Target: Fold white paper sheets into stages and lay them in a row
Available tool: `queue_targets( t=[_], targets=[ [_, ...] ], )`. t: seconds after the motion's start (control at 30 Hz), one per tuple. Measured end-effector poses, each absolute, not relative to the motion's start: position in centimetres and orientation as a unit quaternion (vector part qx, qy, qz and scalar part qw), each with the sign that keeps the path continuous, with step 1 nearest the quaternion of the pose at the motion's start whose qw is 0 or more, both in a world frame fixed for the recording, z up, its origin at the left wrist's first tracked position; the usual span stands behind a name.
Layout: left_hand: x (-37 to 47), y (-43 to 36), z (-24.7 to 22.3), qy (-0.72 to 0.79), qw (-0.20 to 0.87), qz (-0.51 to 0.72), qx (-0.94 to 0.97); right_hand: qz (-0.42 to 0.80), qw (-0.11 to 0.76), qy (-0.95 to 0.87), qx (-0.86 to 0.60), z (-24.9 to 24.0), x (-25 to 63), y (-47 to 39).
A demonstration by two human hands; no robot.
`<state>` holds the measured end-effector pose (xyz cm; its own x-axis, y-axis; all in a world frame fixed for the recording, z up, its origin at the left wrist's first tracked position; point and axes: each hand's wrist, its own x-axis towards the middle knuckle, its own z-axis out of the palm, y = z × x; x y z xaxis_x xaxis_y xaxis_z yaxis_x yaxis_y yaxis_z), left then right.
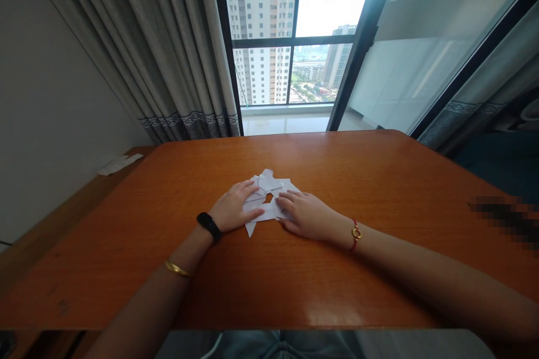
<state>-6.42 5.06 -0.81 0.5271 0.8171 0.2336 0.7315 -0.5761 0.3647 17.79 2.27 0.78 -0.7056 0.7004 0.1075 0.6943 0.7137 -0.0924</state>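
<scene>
Several white paper pieces (268, 184) lie overlapping in a loose pile on the wooden table (261, 280), with a small gap of tabletop showing in the middle. My left hand (236, 205) rests on the pile's left side, fingers stretched out over the paper and thumb toward the near edge. From the other side my right hand (306, 214) lies flat on the pile, fingers spread across the pieces. Both palms face down, and parts of the paper are hidden beneath them. A pointed paper corner sticks out toward me below my left thumb.
A folded white paper (120, 164) lies on a wooden ledge beyond the table's left edge. Grey curtains (168, 56) hang behind on the left, beside a glass door and window (290, 42). A blurred-out dark patch (507, 221) covers the table's right edge.
</scene>
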Motion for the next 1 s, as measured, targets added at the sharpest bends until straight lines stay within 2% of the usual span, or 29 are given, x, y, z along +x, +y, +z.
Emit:
queue_targets(
  t=[0.13,0.33,0.53,0.67,0.8,1.0],
  targets=[
    [-6.4,4.8,-0.9,0.437,0.132,0.17,0.873,-0.004,0.036,-0.936,-0.35,0.4,18.7,2.7],
    [-6.6,4.9,-1.0,0.439,0.143,0.166,0.872,0.021,0.054,-0.937,-0.344,0.6,20.8,2.7],
    [-6.1,4.5,-0.1,0.433,0.097,0.193,0.875,0.105,0.127,-0.912,-0.375,2.2,22.1,2.3],
    [-5.0,3.7,0.3,0.408,0.046,0.179,0.894,0.147,0.178,-0.832,-0.505,2.1,22.2,3.9],
    [-4.0,2.9,-0.1,0.392,0.031,0.148,0.907,0.228,0.173,-0.752,-0.594,1.0,21.8,5.7],
    [-3.3,2.5,-0.6,0.384,0.06,0.123,0.913,0.466,0.336,-0.554,-0.603,1.2,20.5,5.1]
  ],
)
